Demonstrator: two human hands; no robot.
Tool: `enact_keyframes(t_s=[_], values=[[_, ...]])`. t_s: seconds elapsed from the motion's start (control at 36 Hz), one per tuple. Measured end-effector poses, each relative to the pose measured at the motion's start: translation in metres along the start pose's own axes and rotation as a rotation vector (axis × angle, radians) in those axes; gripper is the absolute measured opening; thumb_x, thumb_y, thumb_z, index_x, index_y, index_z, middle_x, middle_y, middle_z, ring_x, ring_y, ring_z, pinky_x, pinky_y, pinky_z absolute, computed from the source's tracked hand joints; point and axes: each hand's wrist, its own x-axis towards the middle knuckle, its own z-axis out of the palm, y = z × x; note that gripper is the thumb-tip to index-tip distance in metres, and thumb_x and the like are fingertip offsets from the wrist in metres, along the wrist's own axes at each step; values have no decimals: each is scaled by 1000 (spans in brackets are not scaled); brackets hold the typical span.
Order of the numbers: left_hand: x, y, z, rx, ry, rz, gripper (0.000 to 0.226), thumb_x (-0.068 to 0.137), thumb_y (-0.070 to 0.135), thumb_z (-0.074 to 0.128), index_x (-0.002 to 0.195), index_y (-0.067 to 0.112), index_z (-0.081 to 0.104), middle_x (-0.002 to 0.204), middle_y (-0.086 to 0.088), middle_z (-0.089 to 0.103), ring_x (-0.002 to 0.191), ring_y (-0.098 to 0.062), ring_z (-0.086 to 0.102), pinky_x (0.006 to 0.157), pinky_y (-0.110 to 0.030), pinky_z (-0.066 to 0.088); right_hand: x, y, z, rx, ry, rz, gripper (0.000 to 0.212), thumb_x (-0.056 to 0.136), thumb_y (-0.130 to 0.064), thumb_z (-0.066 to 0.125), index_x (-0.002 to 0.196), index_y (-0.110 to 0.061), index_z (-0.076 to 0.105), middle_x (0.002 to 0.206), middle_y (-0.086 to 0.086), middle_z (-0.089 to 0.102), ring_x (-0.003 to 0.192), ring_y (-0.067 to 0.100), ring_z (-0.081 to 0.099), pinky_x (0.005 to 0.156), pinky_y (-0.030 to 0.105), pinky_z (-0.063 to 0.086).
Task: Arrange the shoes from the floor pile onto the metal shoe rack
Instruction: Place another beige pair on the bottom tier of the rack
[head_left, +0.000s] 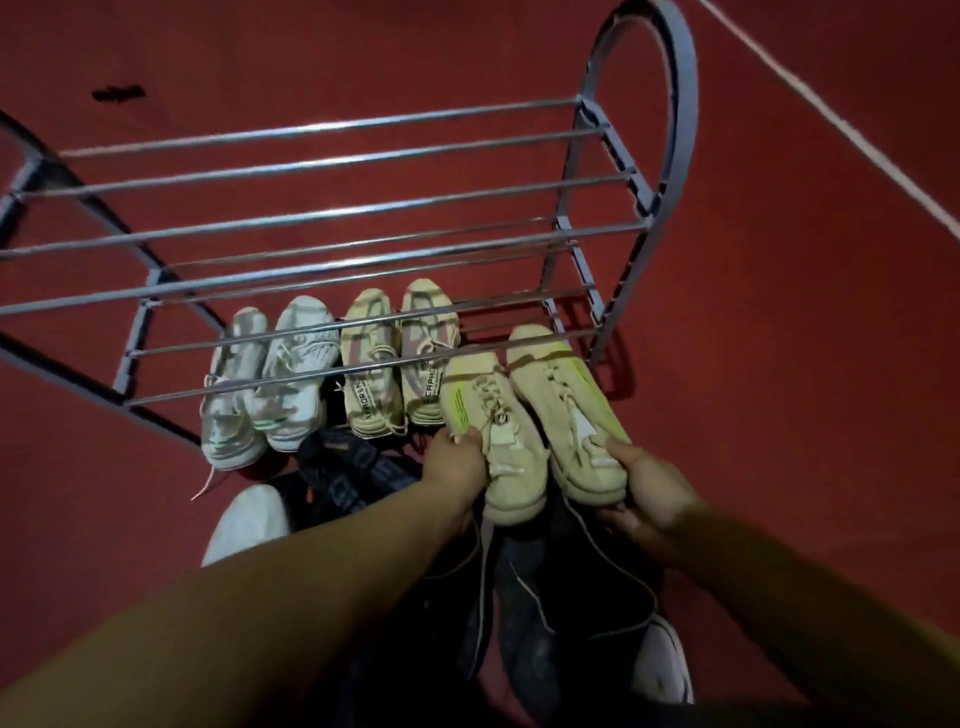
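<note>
A grey metal shoe rack (332, 171) with tiers of bars stands on the red floor. On its lowest tier sit a white pair with green trim (270, 384) and a beige lettered pair (400, 364). My left hand (457, 467) grips the heel side of a beige shoe with a neon-yellow stripe (493, 431). My right hand (644, 493) grips the heel of its matching shoe (561, 395). The toes of both held shoes point into the right end of the lowest tier. Dark shoes (353, 467) lie in a pile below my hands.
A white shoe (249, 525) lies at the left of the pile and another white shoe (670, 665) at the lower right. A white line (831, 119) crosses the red floor at the upper right. A dark mark (118, 93) shows on the floor behind the rack.
</note>
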Motion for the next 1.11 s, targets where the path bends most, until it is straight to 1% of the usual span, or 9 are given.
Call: enact_keyframes(t_s=[0.14,0.22,0.33,0.42,0.5,0.61,0.81,0.92,1.11], values=[[57,25,22,22,77,49,48,100,32,46,146,18,42,134,-11,59,116,-35,58,103,-46,47,63,-16,28,-48,-24,-110,22,102,-31,48,117,-17,55,93,5,65,71,18,62,57,29,48],[82,48,30,93,26,59,42,102,26,42,141,11,46,130,-14,60,100,-27,59,86,-32,50,92,-33,39,51,-56,-89,22,103,-29,46,121,-18,52,93,2,64,72,15,61,51,25,48],[121,62,45,35,-11,-15,41,98,46,41,136,31,46,123,-14,61,102,-37,61,91,-49,52,121,-50,49,179,-59,-53,23,101,-25,49,122,-17,55,97,1,65,80,16,62,59,28,49],[141,68,47,79,24,15,55,84,51,43,121,13,56,102,-22,68,79,-34,66,66,-45,56,136,-51,56,199,-15,-16,15,100,-20,53,112,-13,59,97,5,65,78,17,63,56,27,52],[129,72,52,293,-85,24,23,96,25,47,96,5,59,79,-15,73,62,-22,68,42,-20,49,145,-43,64,218,130,-3,24,93,-17,64,113,-9,53,100,6,56,79,19,57,67,29,52],[136,48,53,799,42,341,52,92,39,40,128,5,55,127,-17,59,113,-36,59,93,-37,51,156,-14,72,157,325,-55,41,83,-33,75,103,-1,61,71,5,60,55,14,55,55,30,48],[105,10,23,1333,107,685,67,93,67,20,148,30,28,160,-16,21,143,-42,22,111,-55,20,160,3,71,212,348,-298,42,84,-34,74,117,-8,65,102,9,73,53,7,58,48,20,48],[121,2,4,1518,81,772,74,87,78,25,150,41,14,165,0,3,147,-43,7,113,-66,1,161,-10,76,324,294,-237,13,93,-20,66,86,-10,64,72,3,64,45,6,55,41,20,45],[139,17,30,1435,-68,841,56,91,62,46,137,30,43,162,-4,17,142,-42,21,118,-51,18,161,-22,90,493,244,-134,13,91,-2,63,80,-4,57,76,5,63,59,9,63,41,15,48]])
